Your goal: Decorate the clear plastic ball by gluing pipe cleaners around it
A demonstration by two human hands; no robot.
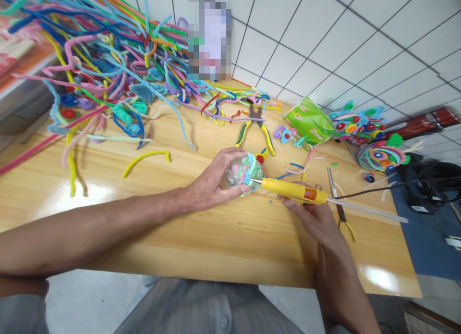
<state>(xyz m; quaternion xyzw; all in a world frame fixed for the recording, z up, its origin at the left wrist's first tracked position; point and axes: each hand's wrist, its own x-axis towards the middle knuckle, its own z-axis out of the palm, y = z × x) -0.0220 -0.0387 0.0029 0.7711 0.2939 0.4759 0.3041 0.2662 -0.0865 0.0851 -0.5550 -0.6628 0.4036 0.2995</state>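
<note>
Two things are in hand at the wooden table [216, 242]: the half-curled left hand [211, 182] grips a clear ball [234, 174] with coloured trim [249, 167], and the right hand [313, 216] wraps round a yellow glue gun [283, 187]. The gun's long axis runs sideways, its nozzle [257, 181] pointing left at the trim, contact too fine to tell

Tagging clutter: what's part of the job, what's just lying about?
Apparently in the job:
decorated ball, in left hand
yellow glue gun, in right hand

Apparently lying about:
pliers beyond the ball
green packet
pipe-cleaner heap (maybe stock)
</note>
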